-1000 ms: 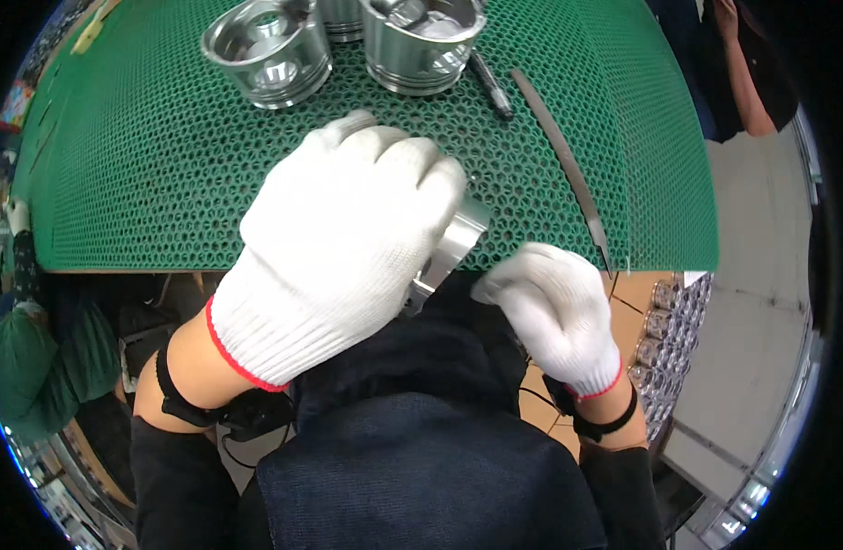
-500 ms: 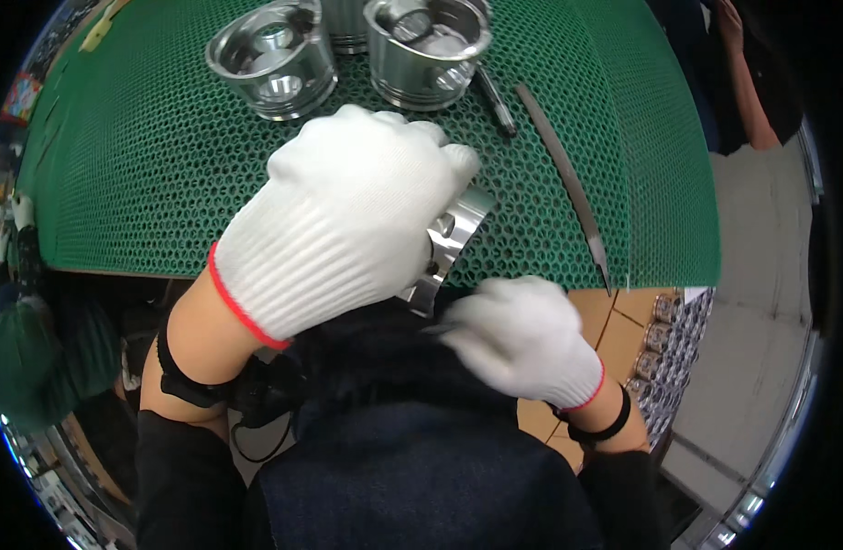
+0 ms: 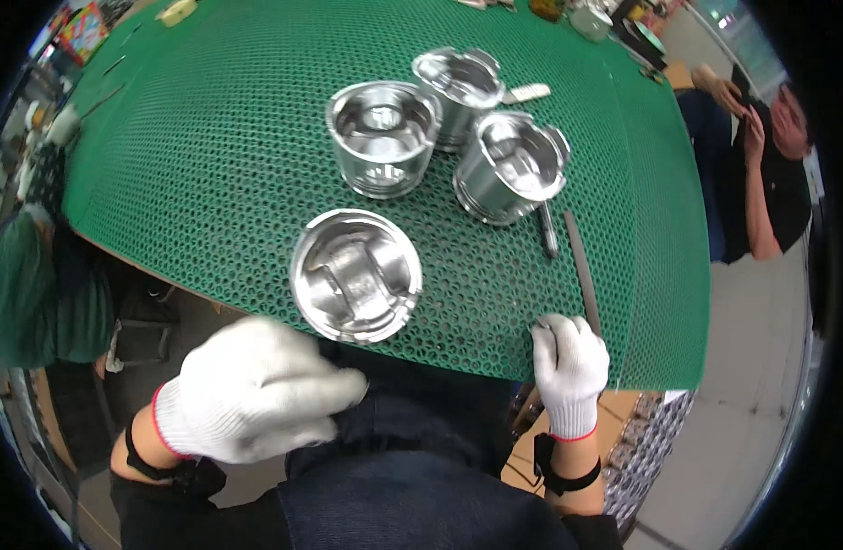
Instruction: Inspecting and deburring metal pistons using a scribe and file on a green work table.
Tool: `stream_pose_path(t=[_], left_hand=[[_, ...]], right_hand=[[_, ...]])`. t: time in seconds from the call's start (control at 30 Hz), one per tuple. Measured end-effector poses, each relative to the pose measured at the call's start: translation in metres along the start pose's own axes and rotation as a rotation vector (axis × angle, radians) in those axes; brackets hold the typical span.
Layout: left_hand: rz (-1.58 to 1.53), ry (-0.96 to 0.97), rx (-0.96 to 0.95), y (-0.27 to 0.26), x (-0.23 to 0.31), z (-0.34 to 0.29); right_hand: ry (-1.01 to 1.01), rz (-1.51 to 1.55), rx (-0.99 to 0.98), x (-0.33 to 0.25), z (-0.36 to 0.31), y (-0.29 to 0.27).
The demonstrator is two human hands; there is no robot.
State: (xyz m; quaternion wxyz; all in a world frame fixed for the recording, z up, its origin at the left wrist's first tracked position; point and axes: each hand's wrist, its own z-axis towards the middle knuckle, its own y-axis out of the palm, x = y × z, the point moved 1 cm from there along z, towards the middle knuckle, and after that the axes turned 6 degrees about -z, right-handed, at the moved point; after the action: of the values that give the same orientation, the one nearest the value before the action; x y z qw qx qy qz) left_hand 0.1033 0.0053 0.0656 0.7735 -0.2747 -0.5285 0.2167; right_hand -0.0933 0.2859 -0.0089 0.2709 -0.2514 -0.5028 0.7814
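Your left hand (image 3: 261,390) is loosely part-open, nothing visible in its grasp, just near of the metal piston (image 3: 355,275), which sits hollow side up by the green mat's (image 3: 211,202) near edge. Your right hand (image 3: 571,367) is curled beside the file (image 3: 581,266); its grip cannot be determined.

A broad workbench (image 3: 229,137) fills the middle of the room before me, topped with green honeycomb matting (image 3: 664,247). Pale grey floor (image 3: 760,344), marked and seamed, stretches along the right. Leftward, a light metal frame (image 3: 145,324) stands low beside the bench. Bluish light (image 3: 744,41) glows upper right.
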Motion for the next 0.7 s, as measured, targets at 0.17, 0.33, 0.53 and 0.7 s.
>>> stream_pose_path(t=[0.17,0.33,0.53,0.7], left_hand=[[0.465,0.126,-0.07,0.011,-0.035,0.043],[0.569,-0.048,0.004,-0.044,-0.067,0.04],[0.925,-0.736,0.63,-0.153,-0.161,-0.023],[0.754,0.083,0.316,-0.05,-0.083,0.081]], right_hand=[[-0.018,0.04,0.028,0.001,-0.002,0.005],[0.0,-0.05,0.018,0.001,-0.006,0.004],[-0.086,-0.041,0.049,-0.005,0.003,0.001],[-0.071,-0.049,0.058,-0.002,-0.006,0.003]])
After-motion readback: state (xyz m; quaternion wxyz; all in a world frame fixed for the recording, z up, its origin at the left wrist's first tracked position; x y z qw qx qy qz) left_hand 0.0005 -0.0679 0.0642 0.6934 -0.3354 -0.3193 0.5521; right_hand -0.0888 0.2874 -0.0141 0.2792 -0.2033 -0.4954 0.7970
